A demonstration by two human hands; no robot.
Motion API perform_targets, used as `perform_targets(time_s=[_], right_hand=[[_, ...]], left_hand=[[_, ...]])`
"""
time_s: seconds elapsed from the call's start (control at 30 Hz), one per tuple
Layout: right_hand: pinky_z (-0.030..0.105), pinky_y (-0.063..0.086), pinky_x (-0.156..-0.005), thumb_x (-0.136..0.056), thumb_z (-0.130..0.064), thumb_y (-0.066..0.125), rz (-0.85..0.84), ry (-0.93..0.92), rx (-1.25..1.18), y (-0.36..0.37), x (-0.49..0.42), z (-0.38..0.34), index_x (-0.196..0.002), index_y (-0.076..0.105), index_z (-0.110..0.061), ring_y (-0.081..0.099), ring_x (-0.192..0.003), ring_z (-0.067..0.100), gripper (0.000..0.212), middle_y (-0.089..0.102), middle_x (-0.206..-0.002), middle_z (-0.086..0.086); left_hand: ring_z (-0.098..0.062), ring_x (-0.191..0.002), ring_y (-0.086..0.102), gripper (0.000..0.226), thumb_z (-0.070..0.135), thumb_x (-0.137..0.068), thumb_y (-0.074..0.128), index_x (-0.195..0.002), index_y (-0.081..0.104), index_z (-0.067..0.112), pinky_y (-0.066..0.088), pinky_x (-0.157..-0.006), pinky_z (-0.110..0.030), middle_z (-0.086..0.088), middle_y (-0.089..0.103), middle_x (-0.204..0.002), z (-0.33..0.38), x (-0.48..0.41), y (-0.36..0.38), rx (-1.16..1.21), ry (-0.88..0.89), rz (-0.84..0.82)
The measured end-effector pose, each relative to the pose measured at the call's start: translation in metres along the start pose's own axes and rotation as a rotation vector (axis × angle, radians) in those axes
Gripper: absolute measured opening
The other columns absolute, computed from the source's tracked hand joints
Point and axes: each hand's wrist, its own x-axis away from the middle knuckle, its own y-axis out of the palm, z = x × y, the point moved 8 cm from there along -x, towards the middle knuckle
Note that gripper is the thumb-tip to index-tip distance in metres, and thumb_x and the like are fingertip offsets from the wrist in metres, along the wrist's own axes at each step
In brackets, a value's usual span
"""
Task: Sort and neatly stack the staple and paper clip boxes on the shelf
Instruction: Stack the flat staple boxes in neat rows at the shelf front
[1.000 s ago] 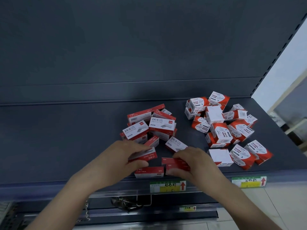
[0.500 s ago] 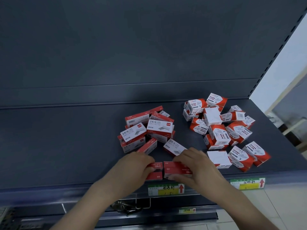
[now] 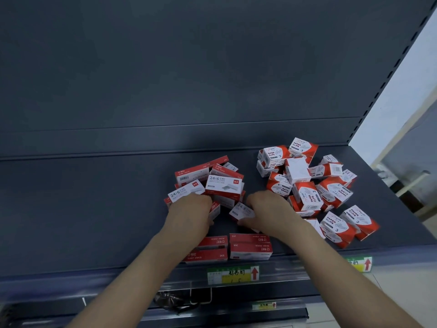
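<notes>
Loose red-and-white staple boxes lie heaped in the middle of the dark shelf. A jumble of paper clip boxes sits to their right. At the front edge stand two short stacks of staple boxes side by side, the left stack and the right stack, each two boxes high. My left hand curls over a staple box at the near edge of the heap. My right hand pinches another staple box marked 24/6.
Price labels with red arrows hang on the shelf's front rail, one below the stacks and one at the right. The shelf's back panel rises behind the piles. A lower shelf rail shows beneath.
Both hands left the two front stacks and reached back to the loose staple heap. Each now holds a box there.
</notes>
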Motion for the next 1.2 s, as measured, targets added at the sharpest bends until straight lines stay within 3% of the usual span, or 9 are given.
perform_targets(time_s=[0.23, 0.4, 0.57, 0.73, 0.8, 0.9, 0.97, 1.07, 1.2], right_hand=[[0.032, 0.045, -0.09, -0.085, -0.04, 0.063, -0.042, 0.017, -0.093, 0.002, 0.005, 0.008, -0.125, 0.047, -0.014, 0.045, -0.117, 0.021, 0.05, 0.045, -0.124, 0.005], [0.03, 0.049, -0.084, -0.088, -0.025, 0.062, -0.039, 0.067, -0.251, -0.006, 0.011, 0.015, -0.112, 0.051, -0.018, 0.057, -0.104, 0.019, 0.027, 0.06, -0.117, 0.003], [0.029, 0.053, -0.088, -0.089, -0.027, 0.061, -0.145, -0.076, -0.375, -0.007, 0.021, 0.003, -0.108, 0.059, -0.022, 0.061, -0.1, 0.01, 0.019, 0.064, -0.112, -0.005], [0.017, 0.05, -0.078, -0.094, -0.032, 0.052, -0.248, -0.193, -0.355, 0.0, 0.03, -0.01, -0.108, 0.063, -0.022, 0.06, -0.094, 0.003, 0.021, 0.063, -0.102, -0.012], [0.016, 0.048, -0.076, -0.094, -0.033, 0.052, -0.176, -0.193, -0.336, -0.006, 0.029, -0.01, -0.106, 0.064, -0.023, 0.059, -0.09, 0.001, 0.02, 0.061, -0.097, -0.013], [0.019, 0.05, -0.077, -0.091, -0.034, 0.057, 0.128, -0.119, -0.393, -0.035, 0.022, -0.003, -0.102, 0.063, -0.022, 0.059, -0.087, 0.003, 0.017, 0.063, -0.095, -0.011], [0.021, 0.048, -0.079, -0.089, -0.04, 0.058, 0.286, -0.132, -0.332, -0.052, 0.014, -0.007, -0.107, 0.061, -0.021, 0.056, -0.091, 0.006, 0.027, 0.062, -0.103, -0.007], [0.021, 0.038, -0.086, -0.086, -0.051, 0.056, 0.344, -0.179, -0.199, -0.057, -0.003, -0.021, -0.127, 0.053, -0.021, 0.046, -0.109, 0.011, 0.051, 0.052, -0.119, -0.002], [0.023, 0.034, -0.089, -0.085, -0.055, 0.053, 0.317, -0.212, -0.077, -0.052, -0.017, -0.035, -0.136, 0.047, -0.024, 0.041, -0.114, 0.014, 0.06, 0.048, -0.124, 0.0]], left_hand=[[-0.018, -0.109, 0.056, 0.033, 0.01, -0.088, 0.054, -0.119, 0.06, 0.02, 0.048, -0.089, -0.029, 0.0, 0.062, -0.119, -0.016, 0.001, -0.004, 0.157, 0.041, -0.008], [-0.012, -0.099, 0.06, 0.03, 0.008, -0.086, 0.056, -0.113, 0.065, 0.021, 0.053, -0.082, -0.026, 0.002, 0.066, -0.112, -0.015, 0.007, -0.007, 0.27, 0.118, -0.087], [-0.013, -0.098, 0.059, 0.029, 0.009, -0.088, 0.051, -0.112, 0.064, 0.02, 0.052, -0.085, -0.029, 0.003, 0.064, -0.112, -0.004, 0.012, 0.0, 0.305, 0.206, -0.177], [-0.008, -0.107, 0.055, 0.028, 0.025, -0.096, 0.047, -0.12, 0.061, 0.018, 0.044, -0.088, -0.019, 0.005, 0.061, -0.121, 0.005, 0.017, 0.01, 0.289, 0.299, -0.301], [-0.003, -0.097, 0.058, 0.026, 0.031, -0.094, 0.05, -0.114, 0.064, 0.021, 0.046, -0.083, -0.015, 0.008, 0.065, -0.112, 0.001, 0.017, 0.001, 0.379, 0.26, -0.212], [-0.003, -0.078, 0.06, 0.018, 0.035, -0.087, 0.059, -0.094, 0.069, 0.021, 0.046, -0.068, -0.014, 0.01, 0.067, -0.088, -0.035, 0.015, -0.038, 0.517, 0.049, 0.279], [-0.014, -0.081, 0.061, 0.024, 0.039, -0.085, 0.062, -0.091, 0.067, 0.016, 0.043, -0.065, -0.023, 0.004, 0.065, -0.088, -0.058, 0.013, -0.049, 0.402, -0.083, 0.463], [-0.02, -0.092, 0.057, 0.043, 0.053, -0.082, 0.059, -0.102, 0.066, 0.016, 0.037, -0.067, -0.025, -0.002, 0.059, -0.097, -0.07, -0.001, -0.031, 0.254, -0.176, 0.332], [-0.017, -0.093, 0.056, 0.055, 0.063, -0.078, 0.056, -0.112, 0.064, 0.02, 0.04, -0.067, -0.024, -0.001, 0.054, -0.094, -0.068, -0.007, -0.02, 0.234, -0.173, 0.3]])
